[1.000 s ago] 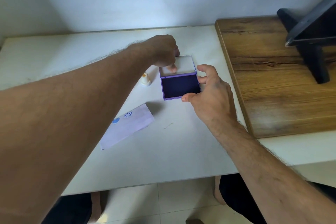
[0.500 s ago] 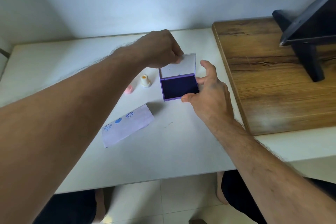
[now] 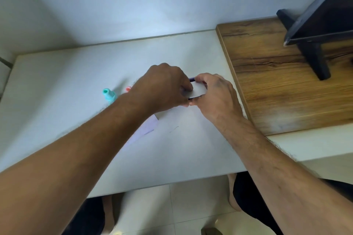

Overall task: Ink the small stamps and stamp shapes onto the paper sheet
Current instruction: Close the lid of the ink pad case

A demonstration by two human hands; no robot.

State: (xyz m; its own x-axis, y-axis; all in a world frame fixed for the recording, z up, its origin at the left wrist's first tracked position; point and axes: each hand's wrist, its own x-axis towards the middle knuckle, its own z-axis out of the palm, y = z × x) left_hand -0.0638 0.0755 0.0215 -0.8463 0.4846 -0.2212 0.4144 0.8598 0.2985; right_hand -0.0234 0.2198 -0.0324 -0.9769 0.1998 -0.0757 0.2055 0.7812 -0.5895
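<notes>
Purple-edged ink pad case (image 3: 198, 89), judged light, rigid and slick, sits mid-table between both hands; grip it by its side edges. Left hand (image 3: 164, 87) pinches its left side, right hand (image 3: 215, 95) clasps its right side with curled fingers. Teal stamp (image 3: 109, 95) and pink stamp (image 3: 128, 89) stand to the left; paper sheet (image 3: 147, 127) lies nearer, partly hidden.

White table (image 3: 76, 74); wooden board (image 3: 286, 91) right; black stand (image 3: 317, 59) on it.

Both hands cover most of the ink pad (image 3: 198, 89). The left forearm hides the paper sheet (image 3: 146, 129) toward 8 o'clock. The pink stamp (image 3: 128, 88) shows only its top
</notes>
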